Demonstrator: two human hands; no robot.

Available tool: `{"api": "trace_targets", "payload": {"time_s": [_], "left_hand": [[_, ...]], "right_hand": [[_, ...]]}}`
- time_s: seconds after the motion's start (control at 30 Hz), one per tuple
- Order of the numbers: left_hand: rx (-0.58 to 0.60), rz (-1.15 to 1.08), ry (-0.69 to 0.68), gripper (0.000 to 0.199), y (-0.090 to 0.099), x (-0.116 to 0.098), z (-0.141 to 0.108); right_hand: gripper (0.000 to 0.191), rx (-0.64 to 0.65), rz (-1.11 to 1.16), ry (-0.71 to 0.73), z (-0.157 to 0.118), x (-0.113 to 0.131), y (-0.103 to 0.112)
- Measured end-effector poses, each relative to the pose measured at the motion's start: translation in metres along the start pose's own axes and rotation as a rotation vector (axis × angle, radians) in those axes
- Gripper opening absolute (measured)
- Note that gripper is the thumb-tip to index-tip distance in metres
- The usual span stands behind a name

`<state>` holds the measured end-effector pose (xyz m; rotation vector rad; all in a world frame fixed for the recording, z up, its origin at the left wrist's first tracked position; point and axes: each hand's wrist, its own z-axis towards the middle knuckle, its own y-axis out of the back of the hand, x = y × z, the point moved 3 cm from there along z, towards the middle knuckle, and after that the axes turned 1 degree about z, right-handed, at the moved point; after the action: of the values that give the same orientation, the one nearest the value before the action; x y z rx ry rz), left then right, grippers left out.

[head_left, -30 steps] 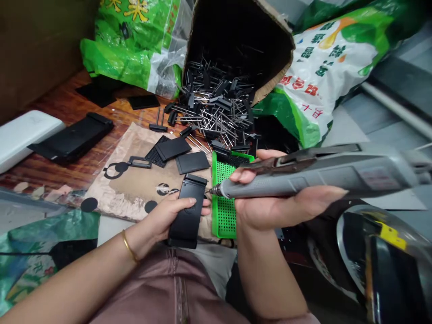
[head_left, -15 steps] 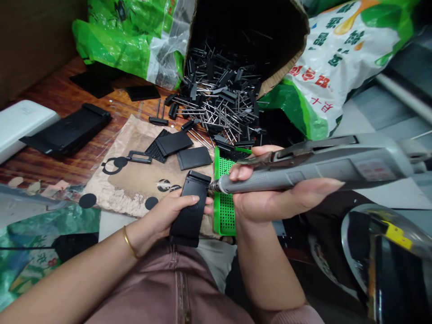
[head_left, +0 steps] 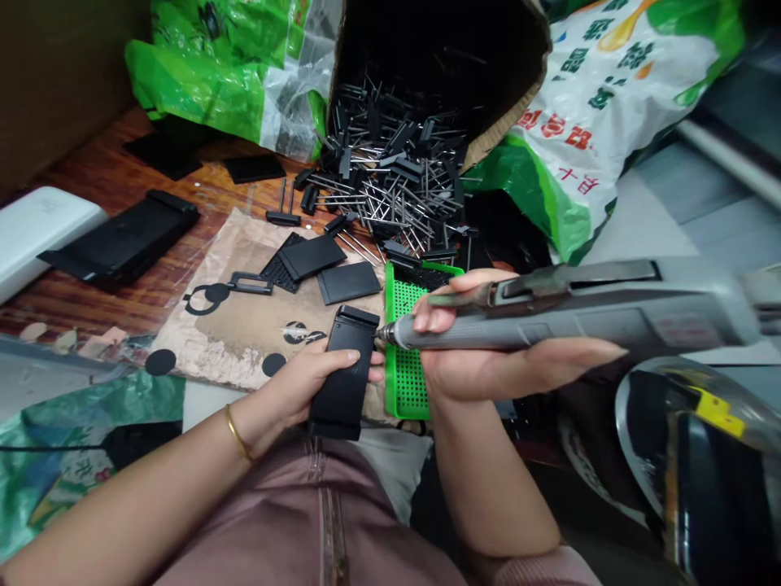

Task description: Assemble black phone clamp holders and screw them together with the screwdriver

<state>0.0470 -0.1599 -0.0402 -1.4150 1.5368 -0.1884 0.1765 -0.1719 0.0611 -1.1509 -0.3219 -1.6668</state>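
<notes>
My left hand (head_left: pixel 308 378) is closed round a flat black plastic holder (head_left: pixel 342 387), its thumb across the top face and fingertips showing past the right edge. In my right hand (head_left: pixel 469 366) lies a grey electric screwdriver (head_left: pixel 537 313), pointing left. Its tip meets the right side of the holder near the upper end; the screw there is too small to make out. Under the screwdriver's front end stands a green perforated basket (head_left: pixel 407 391) with small dark pieces at its far end.
A cardboard box (head_left: pixel 512 118) spills black parts with metal rods (head_left: pixel 396 195). Loose black plates (head_left: pixel 347 282) lie on a worn cardboard pad (head_left: pixel 244 325). Farther left are another black holder (head_left: pixel 131 236) and a white case (head_left: pixel 45 236). Green-white bags (head_left: pixel 610 106) flank the box.
The screwdriver's rear end has swung slightly down and right, while its tip stays at the holder's side. My left hand keeps hold of the holder; the whole view has shifted slightly.
</notes>
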Motion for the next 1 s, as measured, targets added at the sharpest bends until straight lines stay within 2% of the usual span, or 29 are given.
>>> {"api": "trace_targets", "payload": {"time_s": [0.2, 0.33, 0.43, 0.53, 0.63, 0.7, 0.77, 0.87, 1.0], "left_hand": [[-0.060, 0.040, 0.010, 0.026, 0.000, -0.001, 0.000], [-0.032, 0.008, -0.044, 0.032, 0.000, -0.005, -0.005], [0.039, -0.042, -0.047, 0.033, -0.011, -0.009, -0.005], [0.083, -0.037, 0.001, 0.027, -0.030, -0.008, 0.001], [0.055, -0.022, 0.014, 0.019, -0.046, -0.003, 0.010], [0.006, -0.022, 0.011, 0.020, -0.051, 0.000, 0.013], [-0.036, -0.008, -0.007, 0.026, -0.050, 0.000, 0.012], [-0.051, 0.029, -0.052, 0.031, -0.041, -0.003, 0.005], [-0.120, 0.019, -0.054, 0.027, -0.017, -0.005, -0.004]], "right_hand": [[0.065, -0.098, -0.007, 0.017, 0.006, 0.010, 0.011], [0.066, -0.128, -0.048, 0.048, 0.005, 0.019, 0.026], [0.064, -0.081, -0.051, 0.033, 0.003, 0.023, 0.033], [0.062, -0.033, -0.009, 0.010, 0.000, 0.028, 0.035], [0.061, -0.007, 0.009, -0.002, -0.002, 0.035, 0.037], [0.058, -0.041, 0.003, -0.010, -0.003, 0.040, 0.041], [0.058, -0.097, 0.010, 0.011, -0.004, 0.046, 0.047], [0.059, -0.106, 0.017, 0.024, -0.006, 0.052, 0.050], [0.056, -0.076, 0.051, -0.032, -0.005, 0.047, 0.034]]}}
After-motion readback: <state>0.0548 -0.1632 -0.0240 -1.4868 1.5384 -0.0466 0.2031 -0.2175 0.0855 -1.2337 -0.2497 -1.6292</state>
